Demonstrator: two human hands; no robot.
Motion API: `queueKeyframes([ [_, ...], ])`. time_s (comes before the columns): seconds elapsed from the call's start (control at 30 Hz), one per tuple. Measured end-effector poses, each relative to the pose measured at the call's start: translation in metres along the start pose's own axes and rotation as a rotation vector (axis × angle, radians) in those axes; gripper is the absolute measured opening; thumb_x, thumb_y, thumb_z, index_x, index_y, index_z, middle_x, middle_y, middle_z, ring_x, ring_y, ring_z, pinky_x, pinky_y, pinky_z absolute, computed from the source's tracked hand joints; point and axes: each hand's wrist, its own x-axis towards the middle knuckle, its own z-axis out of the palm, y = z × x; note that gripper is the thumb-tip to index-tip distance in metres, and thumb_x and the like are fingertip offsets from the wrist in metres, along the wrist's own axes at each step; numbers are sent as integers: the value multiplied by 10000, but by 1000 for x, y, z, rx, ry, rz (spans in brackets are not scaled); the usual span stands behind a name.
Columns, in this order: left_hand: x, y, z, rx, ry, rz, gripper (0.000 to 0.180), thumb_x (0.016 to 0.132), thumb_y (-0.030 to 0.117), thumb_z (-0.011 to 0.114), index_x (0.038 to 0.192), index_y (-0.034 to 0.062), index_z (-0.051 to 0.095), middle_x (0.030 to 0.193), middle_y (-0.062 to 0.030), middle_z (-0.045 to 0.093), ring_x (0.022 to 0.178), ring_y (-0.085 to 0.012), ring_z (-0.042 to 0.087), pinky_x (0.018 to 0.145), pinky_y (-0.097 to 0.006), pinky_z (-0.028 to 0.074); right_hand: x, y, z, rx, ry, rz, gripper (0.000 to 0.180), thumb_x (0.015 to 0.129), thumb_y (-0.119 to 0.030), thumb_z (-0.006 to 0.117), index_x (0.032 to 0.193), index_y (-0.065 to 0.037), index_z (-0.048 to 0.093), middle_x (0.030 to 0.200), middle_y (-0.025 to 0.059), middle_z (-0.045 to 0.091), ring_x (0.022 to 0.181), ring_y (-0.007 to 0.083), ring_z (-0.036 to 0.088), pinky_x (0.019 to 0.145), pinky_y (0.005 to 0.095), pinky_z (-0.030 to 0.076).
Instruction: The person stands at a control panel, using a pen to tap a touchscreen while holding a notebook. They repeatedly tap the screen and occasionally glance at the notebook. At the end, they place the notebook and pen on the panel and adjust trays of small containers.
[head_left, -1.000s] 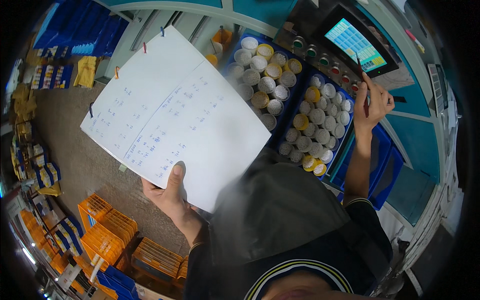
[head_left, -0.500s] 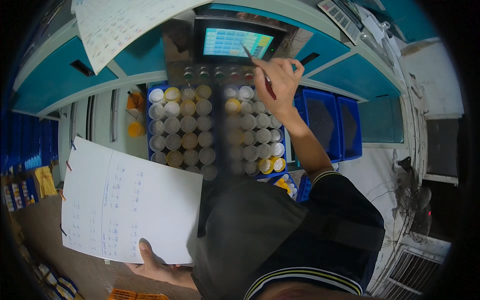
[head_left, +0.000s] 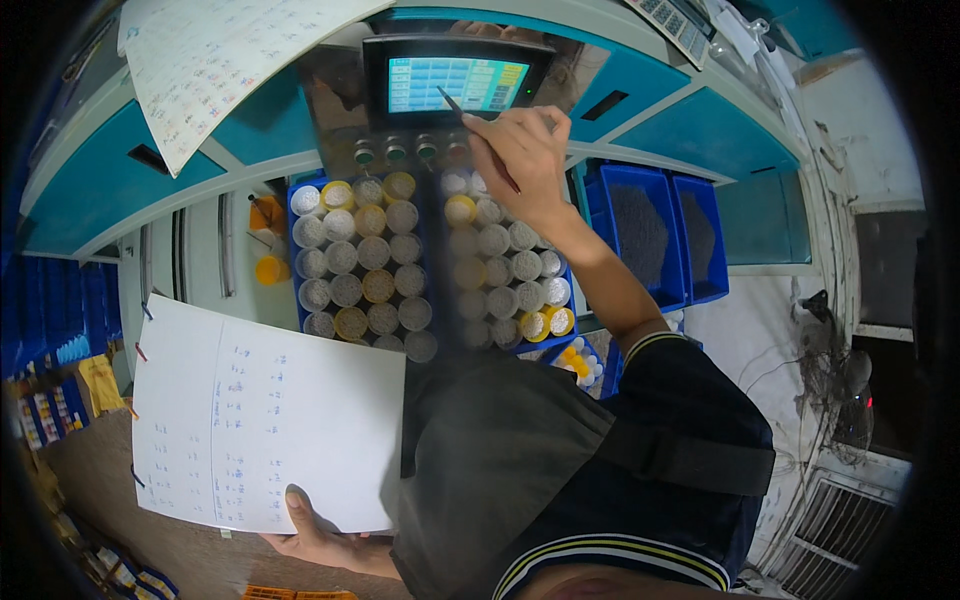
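Here, a person's right hand (head_left: 522, 155) pinches a pen (head_left: 451, 101), its tip over a lit touchscreen (head_left: 430, 72); the left hand (head_left: 325, 542) clamps handwritten sheets (head_left: 330, 420), thumb on top, near filled cups (head_left: 377, 286).

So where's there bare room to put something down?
There's bare floor between the notebook, the yellow bag and the orange crates. It's crowded below the screen: two blue trays are packed with cups.

hands (head_left: 525, 158): 2 | pen (head_left: 453, 104): 1 | ring-bound pad (head_left: 265, 420): 1 | screen (head_left: 425, 75): 1 | calculator (head_left: 675, 28): 1 | dark-granule bins (head_left: 625, 176): 2
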Motion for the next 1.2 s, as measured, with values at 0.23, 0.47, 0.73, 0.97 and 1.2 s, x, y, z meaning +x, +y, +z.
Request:
queueKeyframes([
  [0.23, 5, -10, -6, 24, -9, 20, 625, 814, 293, 869, 1338, 42, 638, 1182, -154, 746, 1088, -248, 725, 988, -469, 585, -13, 0, -5, 13, -44, 63, 246, 836, -27, 773, 1077, -72, 791, 813, 22, 691, 846, 181, 648, 941, 430, 321],
  [0.47, 8, -10, -6, 6, -38, 49, 712, 811, 324, 901, 1363, -24, 617, 1195, -194, 731, 1125, -270, 700, 1022, -461, 535, -18, 1, -6, 27, -55, 59, 230, 872, -57, 761, 1099, -73, 790, 863, 23, 709, 873, 188, 653, 950, 435, 327],
  [0.73, 0, -6, 0, -126, -24, 21, 746, 743, 200, 933, 1362, -86, 631, 1219, -221, 737, 1155, -311, 681, 1079, -483, 503, -35, 20, -10, -152, -78, -7, 271, 946, -169, 749, 1211, -206, 793, 892, 2, 687, 938, 201, 665, 985, 463, 361],
  [0.97, -1, -4, 2, -307, -85, 57, 518, 804, 89, 900, 1238, -87, 677, 1116, -192, 773, 1048, -255, 724, 978, -417, 571, -37, 32, -14, -104, -46, 57, 212, 991, -191, 750, 1177, -152, 843, 878, 8, 751, 929, 175, 664, 1007, 427, 329],
  [1.2, 0, -6, -3, -150, -31, 21, 773, 787, 194, 925, 1415, -107, 590, 1258, -229, 709, 1147, -309, 668, 1061, -431, 487, -28, 31, -28, -200, -21, 74, 235, 976, -184, 694, 1171, -184, 825, 882, 22, 685, 960, 198, 643, 1005, 432, 341],
])
